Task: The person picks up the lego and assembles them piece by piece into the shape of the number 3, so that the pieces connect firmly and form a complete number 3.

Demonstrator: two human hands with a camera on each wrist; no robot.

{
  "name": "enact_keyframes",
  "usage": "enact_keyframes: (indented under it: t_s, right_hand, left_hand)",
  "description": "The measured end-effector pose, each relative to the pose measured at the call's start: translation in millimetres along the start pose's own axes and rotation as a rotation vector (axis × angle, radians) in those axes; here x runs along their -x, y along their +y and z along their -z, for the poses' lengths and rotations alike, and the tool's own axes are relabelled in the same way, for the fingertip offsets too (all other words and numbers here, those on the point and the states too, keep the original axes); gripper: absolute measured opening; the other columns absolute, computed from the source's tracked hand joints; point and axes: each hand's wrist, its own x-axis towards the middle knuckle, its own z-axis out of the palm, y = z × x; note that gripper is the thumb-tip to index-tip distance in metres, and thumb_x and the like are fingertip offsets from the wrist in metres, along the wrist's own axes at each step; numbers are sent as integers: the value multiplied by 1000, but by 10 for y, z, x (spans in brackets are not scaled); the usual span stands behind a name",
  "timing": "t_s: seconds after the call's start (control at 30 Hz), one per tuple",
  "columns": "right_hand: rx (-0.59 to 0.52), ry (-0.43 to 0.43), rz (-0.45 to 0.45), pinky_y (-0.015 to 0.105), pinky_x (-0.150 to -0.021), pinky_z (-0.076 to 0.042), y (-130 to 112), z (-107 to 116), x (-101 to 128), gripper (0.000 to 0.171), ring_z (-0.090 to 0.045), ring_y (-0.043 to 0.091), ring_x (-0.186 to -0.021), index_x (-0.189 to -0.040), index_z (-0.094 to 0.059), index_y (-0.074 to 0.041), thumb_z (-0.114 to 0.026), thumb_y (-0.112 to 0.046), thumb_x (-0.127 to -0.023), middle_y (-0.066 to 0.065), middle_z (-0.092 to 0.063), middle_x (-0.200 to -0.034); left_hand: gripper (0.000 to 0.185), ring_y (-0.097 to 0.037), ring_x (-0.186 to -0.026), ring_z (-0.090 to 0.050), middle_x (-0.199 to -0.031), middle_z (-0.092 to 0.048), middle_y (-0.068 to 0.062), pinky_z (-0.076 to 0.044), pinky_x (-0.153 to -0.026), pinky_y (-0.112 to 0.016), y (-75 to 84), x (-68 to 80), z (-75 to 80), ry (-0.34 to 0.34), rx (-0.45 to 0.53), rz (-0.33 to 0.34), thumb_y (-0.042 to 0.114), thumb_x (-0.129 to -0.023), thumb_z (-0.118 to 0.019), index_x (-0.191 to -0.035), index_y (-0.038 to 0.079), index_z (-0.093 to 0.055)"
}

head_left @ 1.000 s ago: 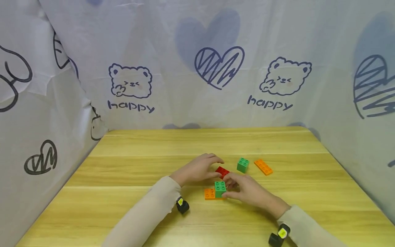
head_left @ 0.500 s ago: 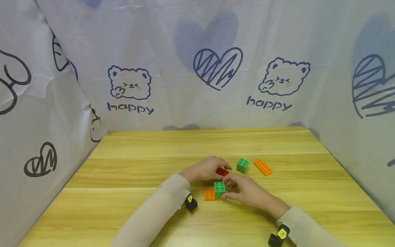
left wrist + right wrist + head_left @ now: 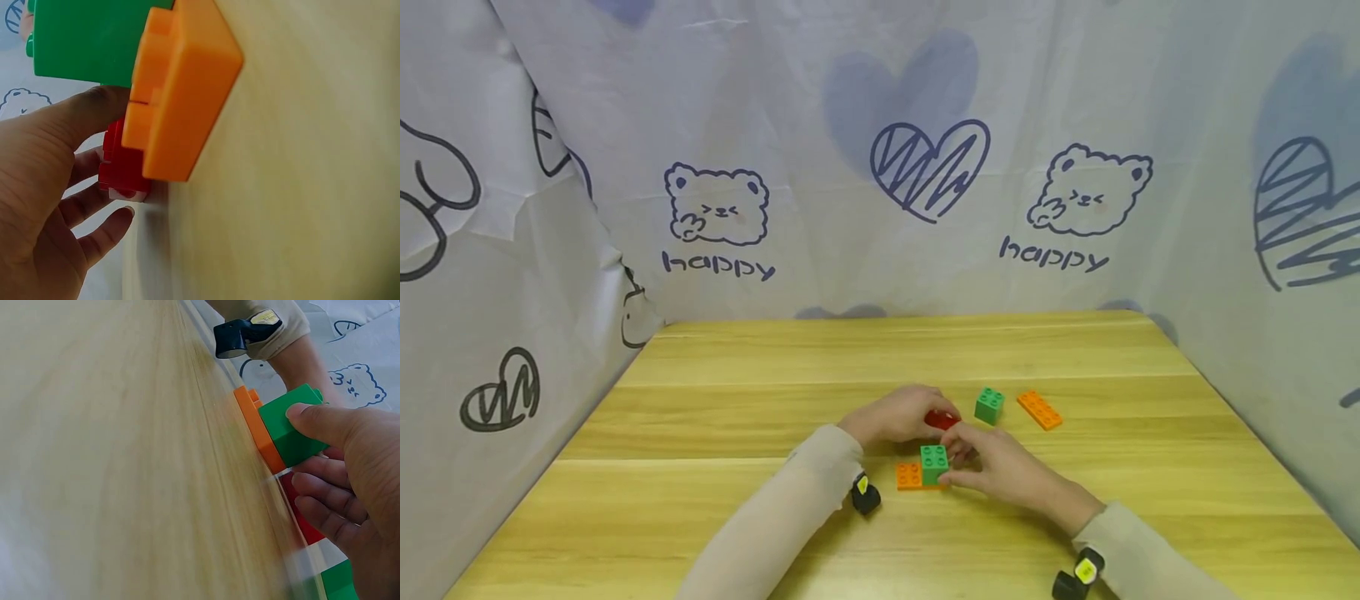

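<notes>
My left hand has its thumb and fingers around a flat red brick, which lies just beyond the green and orange pair. In the left wrist view the red brick shows between thumb and fingers, partly hidden by the orange piece. With thumb and fingers, my right hand holds a green four-stud brick. That green brick sits on the right part of an orange flat brick, whose left studs stay uncovered. The right wrist view shows the thumb pressed on the green brick's side.
A second green brick stands on the wooden table beyond the right hand. To its right lies another orange flat brick. A white cloth with printed bears and hearts hangs at the back and sides.
My left hand has moved right and closed its fingers around the red brick, which has turned slightly. The right hand stays in place on the green brick.
</notes>
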Motion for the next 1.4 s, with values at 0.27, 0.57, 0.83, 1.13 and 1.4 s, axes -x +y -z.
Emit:
enact_keyframes:
  t_s: [0.27,0.57,0.83,1.13,1.4]
  right_hand:
    - [4,4,2,27,-79,-54,-17,-6,1,39,-65,9,-88,-112,-57,-19,-74,-41,-85,-12,-64,-97]
    - [16,0,-9,26,-79,-53,-10,-13,1,41,-64,8,-89,-114,-57,-19,-73,-43,-85,-11,-64,-101]
    - [24,4,-3,26,-79,-53,8,-25,5,40,-64,6,-88,-114,-58,-20,-73,-45,-86,-13,-64,-99]
    - [19,9,3,26,-79,-53,12,-23,6,42,-64,6,-88,-115,-58,-19,-72,-45,-85,-12,-63,-100]
    - [19,5,9,26,-78,-54,15,-14,7,39,-64,6,-87,-113,-57,-20,-72,-45,-86,-13,-64,-98]
  left_hand:
    - [32,-8,-99,-59,-116,-67,0,-47,-87,-21,-60,86,15,35,81,49,28,-94,-68,-122,12,-68]
    - [36,-11,-97,-56,-116,-64,-1,-47,-85,-24,-78,228,110,88,78,79,31,-95,-67,-127,14,-66]
    - [37,-11,-93,-56,-113,-64,0,-48,-83,-25,-34,347,187,131,43,98,34,-97,-63,-128,14,-65]
    - [43,-14,-97,-57,-116,-64,-1,-49,-83,-28,58,500,264,170,37,117,39,-97,-61,-132,14,-62]
    - [37,-10,-93,-57,-110,-65,2,-50,-81,-24,174,613,282,193,96,105,36,-96,-65,-126,14,-64]
